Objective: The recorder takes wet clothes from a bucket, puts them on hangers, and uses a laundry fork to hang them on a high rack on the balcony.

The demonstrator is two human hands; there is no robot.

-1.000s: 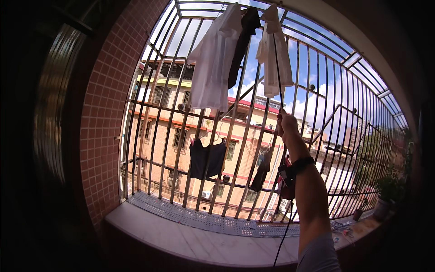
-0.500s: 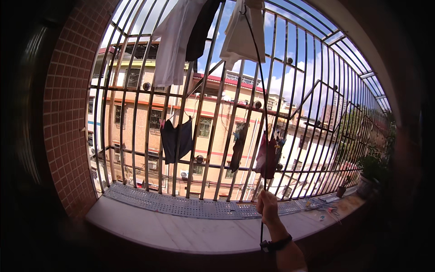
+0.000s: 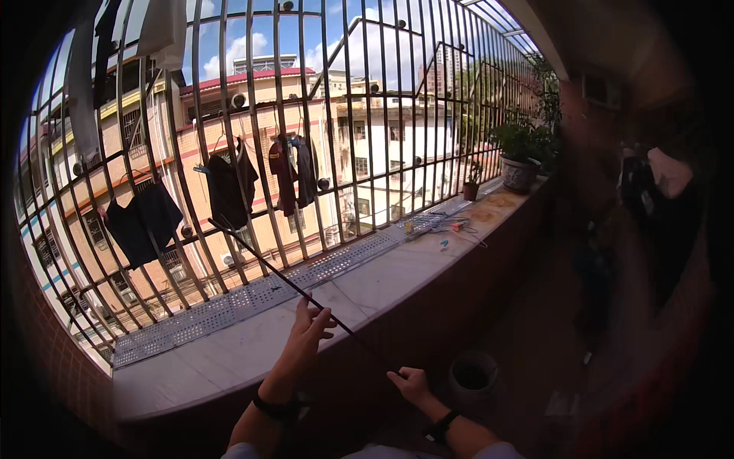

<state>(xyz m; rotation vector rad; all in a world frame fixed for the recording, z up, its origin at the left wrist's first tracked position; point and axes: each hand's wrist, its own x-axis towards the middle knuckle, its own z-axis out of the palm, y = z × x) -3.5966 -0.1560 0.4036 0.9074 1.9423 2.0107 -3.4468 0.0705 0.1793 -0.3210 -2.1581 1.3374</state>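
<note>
A long thin dark pole [image 3: 267, 265] slants from the window bars down toward me. My right hand [image 3: 413, 385] is closed round its lower end. Farther up, my left hand [image 3: 309, 330] is at the pole with fingers apart, the pole passing by its fingertips; whether it bears any weight I cannot tell. The pole's upper tip is near a dark hanging garment [image 3: 233, 187]. Left of that hang dark shorts [image 3: 144, 224], and to the right a dark red garment [image 3: 284, 174] and a dark garment [image 3: 306, 170].
Metal window bars [image 3: 326, 130] stand beyond a marble sill [image 3: 352, 298] with a perforated metal strip [image 3: 206, 320]. Loose wire hangers [image 3: 443, 223] lie on the sill near a potted plant [image 3: 520, 172]. A bucket [image 3: 472, 375] stands on the floor. Light clothing [image 3: 162, 34] hangs at the upper left.
The view has turned right. The pole, upright and reaching the high white garment in one hand's grip, now slants low, clear of that garment. Both my hands are now in view at it.
</note>
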